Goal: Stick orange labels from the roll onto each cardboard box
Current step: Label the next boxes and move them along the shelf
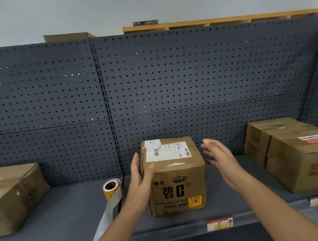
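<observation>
A cube-shaped cardboard box with a white shipping label on top stands at the middle of the dark shelf. An orange label sticks to its front face, low on the right. My left hand lies flat against the box's left side, thumb on the front edge. My right hand hovers open just right of the box, apart from it. The roll of orange labels lies on the shelf left of the box, its grey backing strip trailing over the front edge.
A larger cardboard box sits at the far left. Two more boxes stand at the right, the front one with an orange label at its lower corner. A perforated dark back panel closes the shelf behind. Price tags hang on the shelf edge.
</observation>
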